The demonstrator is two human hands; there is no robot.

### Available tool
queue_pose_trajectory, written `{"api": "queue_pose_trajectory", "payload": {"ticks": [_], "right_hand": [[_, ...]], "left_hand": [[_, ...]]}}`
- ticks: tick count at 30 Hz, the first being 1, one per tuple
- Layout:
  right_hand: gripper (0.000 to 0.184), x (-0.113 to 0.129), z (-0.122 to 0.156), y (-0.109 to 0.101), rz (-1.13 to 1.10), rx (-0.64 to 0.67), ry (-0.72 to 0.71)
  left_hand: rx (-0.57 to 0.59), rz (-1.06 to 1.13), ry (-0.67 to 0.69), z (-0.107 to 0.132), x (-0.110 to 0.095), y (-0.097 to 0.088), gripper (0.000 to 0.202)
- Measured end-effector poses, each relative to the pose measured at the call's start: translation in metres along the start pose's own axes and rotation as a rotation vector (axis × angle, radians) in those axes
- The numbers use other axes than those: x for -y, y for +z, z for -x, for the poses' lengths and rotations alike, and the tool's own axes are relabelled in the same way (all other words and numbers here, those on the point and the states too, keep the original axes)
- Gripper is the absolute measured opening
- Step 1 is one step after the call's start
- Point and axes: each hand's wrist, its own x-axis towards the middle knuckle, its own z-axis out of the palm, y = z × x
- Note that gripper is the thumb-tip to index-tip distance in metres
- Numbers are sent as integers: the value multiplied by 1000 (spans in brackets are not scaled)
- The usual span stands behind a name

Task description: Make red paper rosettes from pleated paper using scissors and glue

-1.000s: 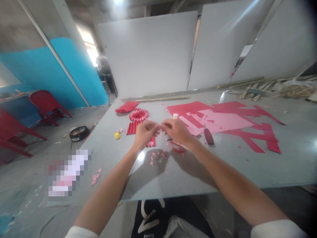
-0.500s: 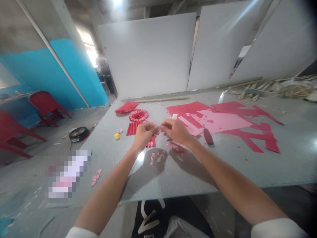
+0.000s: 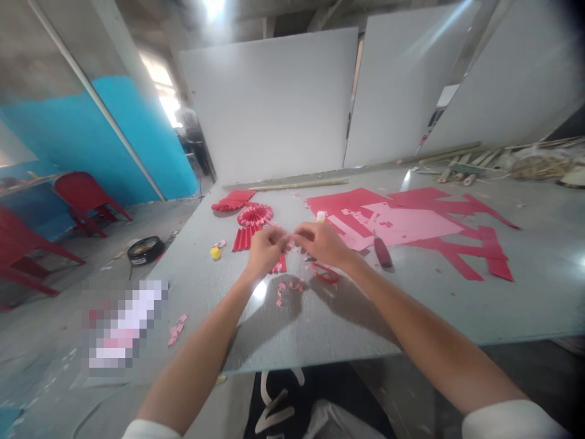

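Note:
My left hand (image 3: 265, 250) and my right hand (image 3: 320, 242) meet above the table, fingertips pinched together on a small piece of pink paper (image 3: 289, 240). Most of that piece is hidden by the fingers. Under and beside my left hand lies pleated red paper (image 3: 244, 238). Behind it sits a round red paper rosette (image 3: 255, 214) with a pink edge. Red-handled scissors (image 3: 325, 273) rest just below my right hand. A white-capped glue bottle or stick (image 3: 320, 216) stands behind that hand. Pink paper scraps (image 3: 280, 294) are scattered in front.
Red paper sheets (image 3: 347, 199) and a pink sheet (image 3: 411, 224) spread over the right side, with a dark red-handled tool (image 3: 382, 252) beside them. A yellow cap (image 3: 215, 253) sits at left. Bamboo pieces (image 3: 457, 171) lie at the back right. A person stands in the far background.
My hands stay pinched together at nearly the same place, with only slight finger movement. The view has shifted slightly.

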Motion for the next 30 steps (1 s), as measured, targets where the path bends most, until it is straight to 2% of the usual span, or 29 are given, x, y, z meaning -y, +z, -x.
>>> {"api": "queue_pose_trajectory", "payload": {"ticks": [3,7,14,19,22,26,30], "right_hand": [[25,0,0,0,-63,25,41],[23,2,1,0,-56,-7,40],[24,5,2,-1,-140,16,43],[21,4,1,-2,-123,-23,63],[21,4,1,-2,-123,-30,58],[22,3,0,-3,-135,-28,61],[24,0,-1,-4,-114,-35,53]], "left_hand": [[19,62,-24,1,-2,1,23],[47,155,-74,2,-5,1,26],[-12,266,-92,2,-3,2,28],[-24,218,-48,1,0,2,30],[26,193,-36,1,0,2,31],[131,263,-78,2,-2,1,37],[149,291,-96,2,0,1,38]]}}
